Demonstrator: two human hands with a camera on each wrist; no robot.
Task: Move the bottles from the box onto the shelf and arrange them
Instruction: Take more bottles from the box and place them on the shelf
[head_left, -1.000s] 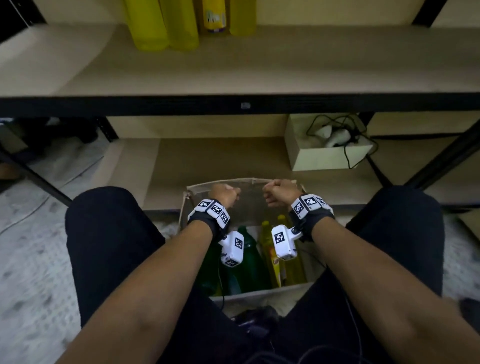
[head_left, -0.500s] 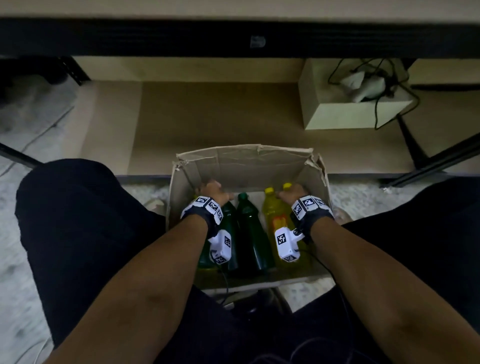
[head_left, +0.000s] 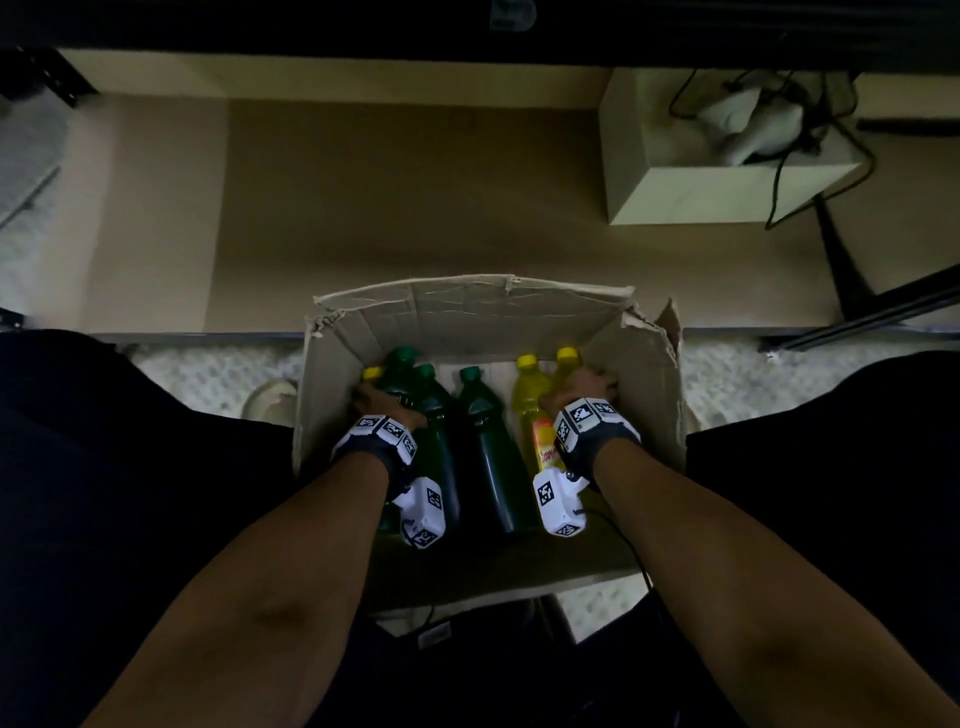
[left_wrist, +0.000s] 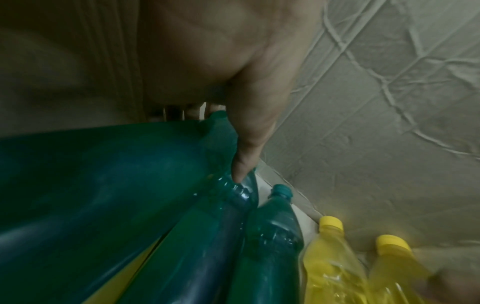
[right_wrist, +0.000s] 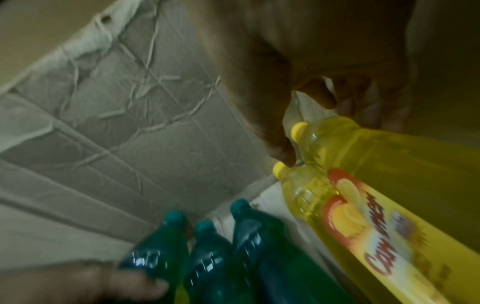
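An open cardboard box (head_left: 467, 306) stands on the floor between my knees. Several green and yellow bottles lie in it, caps pointing away from me. My left hand (head_left: 382, 402) grips the leftmost green bottle (head_left: 400, 361) near its shoulder. In the left wrist view its thumb (left_wrist: 249, 144) presses on that green bottle (left_wrist: 103, 174). My right hand (head_left: 582, 387) curls round the rightmost yellow bottle (head_left: 567, 358). The right wrist view is blurred and shows the right hand (right_wrist: 298, 61) over the yellow bottle (right_wrist: 389, 154), beside a labelled yellow bottle (right_wrist: 350, 216).
The lower shelf board (head_left: 415, 208) lies just beyond the box. On it at the right sits a white box (head_left: 727, 192) with cables. A black shelf rail crosses the top and a diagonal brace (head_left: 883, 312) runs at the right. A shoe (head_left: 270, 400) lies left of the box.
Both hands left the box's far rim and dropped inside onto the bottles. The head view tipped down, so the upper shelf with its yellow bottles is out of sight.
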